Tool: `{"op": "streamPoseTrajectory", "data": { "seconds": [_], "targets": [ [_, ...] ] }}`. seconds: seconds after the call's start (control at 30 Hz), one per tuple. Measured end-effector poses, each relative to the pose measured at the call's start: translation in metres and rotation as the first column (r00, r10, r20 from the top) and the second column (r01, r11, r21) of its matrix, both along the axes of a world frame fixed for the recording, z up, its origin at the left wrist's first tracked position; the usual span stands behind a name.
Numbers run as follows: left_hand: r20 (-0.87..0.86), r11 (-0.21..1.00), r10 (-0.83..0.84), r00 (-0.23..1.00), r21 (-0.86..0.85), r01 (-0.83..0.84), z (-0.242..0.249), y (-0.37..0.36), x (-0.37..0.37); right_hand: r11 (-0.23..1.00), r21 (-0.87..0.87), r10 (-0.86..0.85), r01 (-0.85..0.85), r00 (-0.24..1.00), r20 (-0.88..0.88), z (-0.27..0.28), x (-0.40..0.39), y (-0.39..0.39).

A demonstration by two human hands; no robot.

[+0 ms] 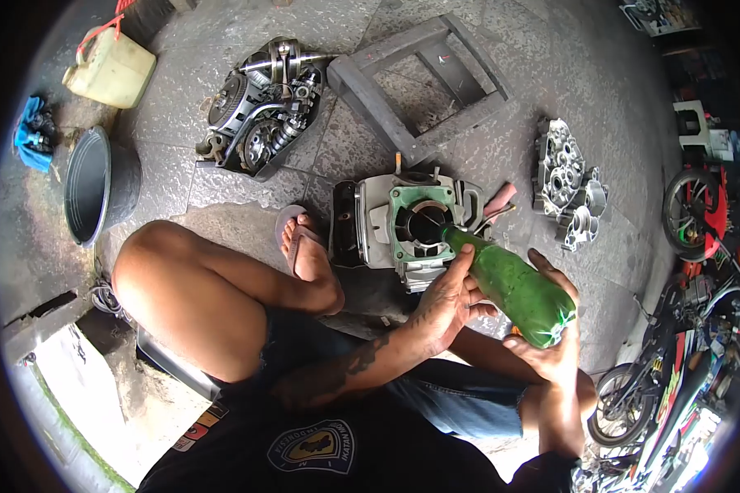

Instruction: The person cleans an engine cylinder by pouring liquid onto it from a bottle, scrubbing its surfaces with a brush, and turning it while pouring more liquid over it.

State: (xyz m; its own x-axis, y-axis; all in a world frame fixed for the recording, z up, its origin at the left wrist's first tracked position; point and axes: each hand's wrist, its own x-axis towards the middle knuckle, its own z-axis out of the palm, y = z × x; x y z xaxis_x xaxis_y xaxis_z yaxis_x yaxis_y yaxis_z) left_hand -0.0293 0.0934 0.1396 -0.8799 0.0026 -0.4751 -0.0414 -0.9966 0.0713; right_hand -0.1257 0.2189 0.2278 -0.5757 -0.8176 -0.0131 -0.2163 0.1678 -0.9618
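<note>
Green and crumpled at its base, the bottle (pixel 514 287) lies aslant right of the frame's centre, its neck pointing up and left to the bore (pixel 419 218) of the block (pixel 378 234). Whether the mouth is inside the bore or only above its edge, you cannot tell from this view; nor does any liquid show.

Both your hands grasp the bottle. Your left hand (pixel 442 311) has it near the neck, thumb on top and fingers curled below; your right hand (pixel 559 357) cups the base, toward the right of the frame, fingers on the far side.

To do this well, let the left hand do the aiming and the right hand set the tilt, raising the base little by little. The bottle looks like thin plastic, so a hard squeeze would probably buckle it and spoil your control; a light, even grip should serve better. Aim the mouth at the bore rather than at the green flange (pixel 399 195) around it, where anything spilt could run down the block. Mind the rag (pixel 500 200) just beyond the neck, and the foot (pixel 311 255) beside the block's left end.
</note>
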Motion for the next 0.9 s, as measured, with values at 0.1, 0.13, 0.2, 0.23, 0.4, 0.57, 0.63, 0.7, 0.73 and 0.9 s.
{"op": "streamPoseTrajectory", "data": {
  "seconds": [0.1, 0.13, 0.2, 0.23, 0.4, 0.57, 0.63, 0.7, 0.73, 0.9],
  "targets": [
    [0.008, 0.999, -0.041, 0.999, -0.031, 0.041, -0.001, -0.001, 0.003, 0.991, 0.008, -0.135, 0.136, 0.991, -0.008, -0.031, 0.012, -0.011],
    [0.01, 0.998, -0.046, 0.999, -0.031, 0.046, 0.001, -0.002, 0.004, 0.975, -0.013, -0.222, 0.223, 0.975, 0.014, -0.037, 0.018, -0.017],
    [0.074, 0.992, -0.073, 0.995, -0.1, 0.081, 0.008, -0.007, 0.005, 0.95, 0.001, -0.313, 0.313, 0.95, 0.016, -0.039, 0.03, -0.023],
    [0.091, 0.991, -0.075, 0.993, -0.108, 0.085, 0.013, -0.008, 0.005, 0.924, -0.05, -0.382, 0.38, 0.924, -0.033, -0.042, 0.035, -0.022],
    [0.043, 0.983, -0.099, 0.994, -0.153, 0.105, 0.014, -0.002, 0.004, 0.786, -0.121, -0.618, 0.607, 0.776, -0.123, -0.034, 0.049, -0.028],
    [0.022, 0.978, -0.129, 0.991, -0.165, 0.131, 0.014, -0.007, 0.002, 0.808, -0.148, -0.589, 0.571, 0.787, -0.183, -0.035, 0.045, -0.027],
    [0.018, 0.98, -0.12, 0.993, -0.157, 0.122, 0.014, -0.009, 0.002, 0.813, -0.143, -0.582, 0.565, 0.793, -0.177, -0.032, 0.044, -0.03],
    [-0.017, 0.978, -0.125, 0.992, -0.169, 0.12, 0.015, -0.014, 0.002, 0.82, -0.135, -0.572, 0.556, 0.803, -0.171, -0.03, 0.042, -0.03],
    [-0.014, 0.979, -0.122, 0.992, -0.166, 0.118, 0.016, -0.014, 0.002, 0.822, -0.131, -0.569, 0.554, 0.804, -0.17, -0.03, 0.039, -0.028],
    [-0.012, 0.982, -0.106, 0.994, -0.159, 0.102, 0.016, -0.016, 0.002, 0.757, -0.08, -0.653, 0.649, 0.748, -0.114, -0.024, 0.036, -0.036]
  ]
}}
